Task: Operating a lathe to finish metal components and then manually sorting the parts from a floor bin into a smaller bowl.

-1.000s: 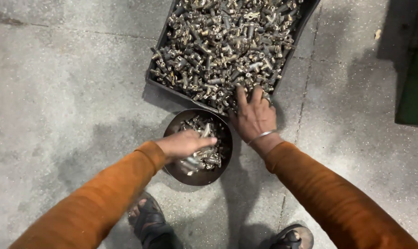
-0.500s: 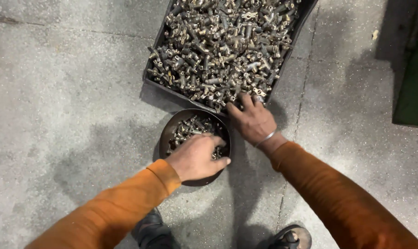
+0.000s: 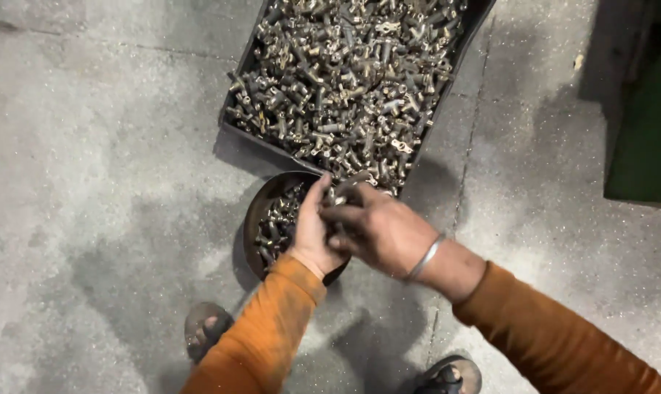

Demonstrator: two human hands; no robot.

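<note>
Metal fittings (image 3: 345,87), small, dull grey and brass-coloured, are heaped in a large dark rectangular tray (image 3: 237,138) that is set at an angle on the speckled concrete floor (image 3: 89,182), filling the upper middle of the view. A green cabinet or bin (image 3: 648,124) is seen at the right edge, well apart from the tray. Just beside the tray's near edge, a round dark pan (image 3: 256,219) is placed on the floor, and more of the same fittings (image 3: 275,222) are lying in it; its right half is covered by the hands.

Both arms are clad in orange sleeves (image 3: 272,321). The right hand (image 3: 381,230) is held over the pan's far right side, close to the tray's near corner, with its fingers curled inward; a few small fittings appear to be pinched at the fingertips, though how many cannot be told. A plain metal bangle (image 3: 424,257) is worn on the right wrist. The left hand (image 3: 312,230) is held edge-on above the pan, its fingers kept straight and close together and pointed toward the tray, touching the right hand's fingertips; whether anything is gripped in it cannot be told.

Two sandalled feet (image 3: 205,330) are seen at the bottom, one on either side of the arms.
</note>
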